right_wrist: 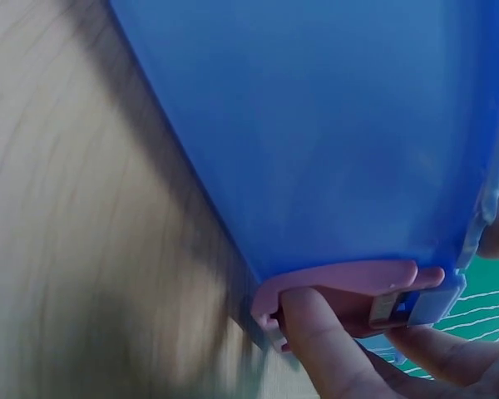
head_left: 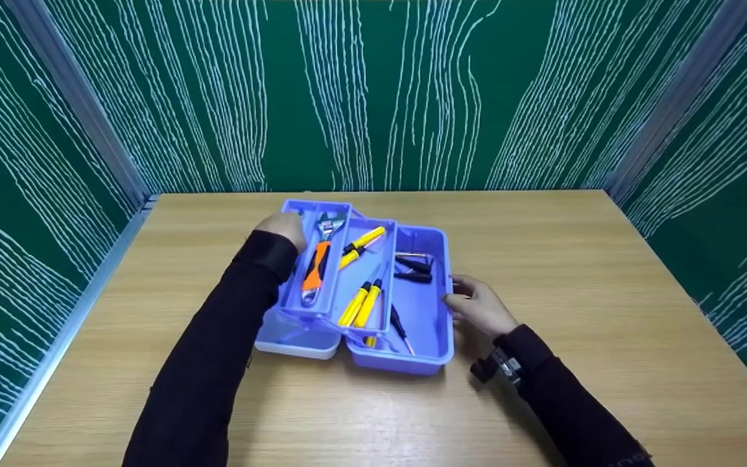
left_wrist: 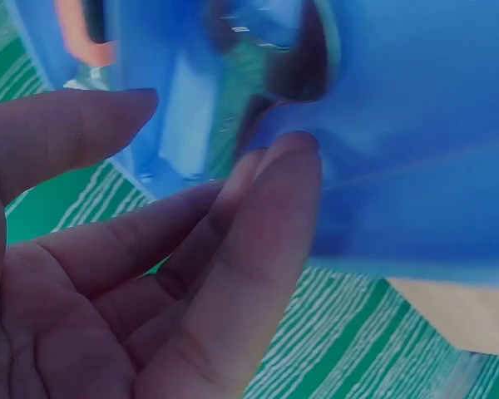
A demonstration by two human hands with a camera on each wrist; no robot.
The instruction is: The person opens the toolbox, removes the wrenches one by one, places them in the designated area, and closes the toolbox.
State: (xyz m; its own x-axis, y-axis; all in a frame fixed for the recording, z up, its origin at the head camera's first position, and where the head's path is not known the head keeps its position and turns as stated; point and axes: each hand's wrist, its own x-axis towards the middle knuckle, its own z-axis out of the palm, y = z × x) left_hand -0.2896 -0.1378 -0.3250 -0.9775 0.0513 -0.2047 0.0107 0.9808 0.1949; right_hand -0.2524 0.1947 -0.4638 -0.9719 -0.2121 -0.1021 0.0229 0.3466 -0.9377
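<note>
I judge the toolbox [head_left: 406, 364] stiff; grip toward the tabletop's [head_left: 574, 259] right edge. Left hand [head_left: 284, 228]: spread; right hand [head_left: 485, 310]: pinching rim [head_left: 448, 256].

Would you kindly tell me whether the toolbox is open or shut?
The toolbox is open: its trays are spread apart, showing the orange-handled wrench inside.

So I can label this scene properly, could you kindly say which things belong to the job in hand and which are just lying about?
With the job: cantilever toolbox; pink latch, touched by the right hand; dark item near the left hand, too blurred to name.

Lying about, inside the box: adjustable wrench; yellow-handled screwdrivers; black-handled screwdriver; other black-handled tools.
</note>
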